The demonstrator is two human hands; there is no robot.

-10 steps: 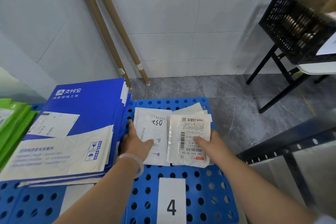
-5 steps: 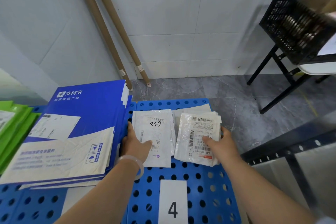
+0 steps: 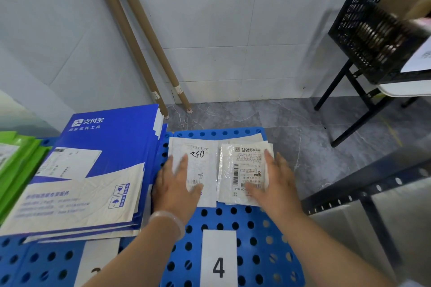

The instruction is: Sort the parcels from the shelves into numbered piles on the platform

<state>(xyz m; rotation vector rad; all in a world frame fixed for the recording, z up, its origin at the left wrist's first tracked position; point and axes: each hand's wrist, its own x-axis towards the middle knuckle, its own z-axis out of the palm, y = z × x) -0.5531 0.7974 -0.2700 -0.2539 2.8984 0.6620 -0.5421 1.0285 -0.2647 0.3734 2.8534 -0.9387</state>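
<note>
Item: our left hand (image 3: 177, 184), flat, fingers straight, pressing the pen-marked white parcel (image 3: 203, 161).
Item: our right hand (image 3: 277, 182), likewise flat and gripping nothing, resting on the labelled poly parcel (image 3: 245, 165) just beside it.
Location: both parcels lie at the far end of the blue platform (image 3: 256, 240), beyond card 4 (image 3: 218, 261).
Adjoining: blue mailers (image 3: 105, 158), just left.
Risk, as we judge it: an uneven push could slide the slick bags off the right edge or into the neighbouring pile.

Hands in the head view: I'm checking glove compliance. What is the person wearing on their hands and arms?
No gloves: left hand and right hand are bare, forearms unsleeved. The only item worn is a pale translucent bangle on the left wrist.
</note>
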